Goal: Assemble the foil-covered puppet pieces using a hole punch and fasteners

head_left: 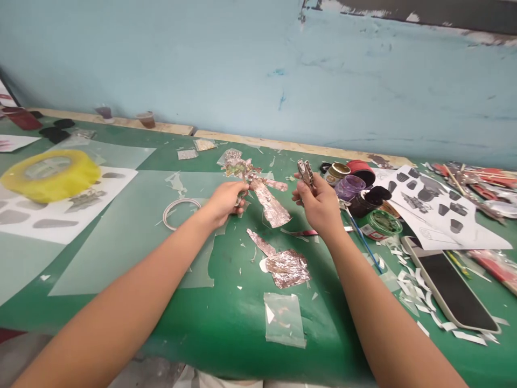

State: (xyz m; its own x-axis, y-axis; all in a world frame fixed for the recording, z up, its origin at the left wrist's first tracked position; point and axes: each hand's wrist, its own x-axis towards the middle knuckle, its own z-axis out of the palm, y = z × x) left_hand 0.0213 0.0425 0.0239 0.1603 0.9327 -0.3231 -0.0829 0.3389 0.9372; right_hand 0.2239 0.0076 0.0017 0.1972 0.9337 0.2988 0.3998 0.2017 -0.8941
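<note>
Nowhere legible writing: right hand (319, 202) grips punch pliers (306, 172).

No text, brand or number is showing legibly anywhere in the frame. The printed sheet (438, 207) at right of centre is carrying only grey shape outlines, and the sheet (60, 215) at left is showing the same kind of grey shapes. The label on the green-lidded jar (379, 225) is appearing too small and blurred to read.

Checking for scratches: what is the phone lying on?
The phone lies face up on the green table among white paper scraps. Anything directly beneath it is hidden.
</note>
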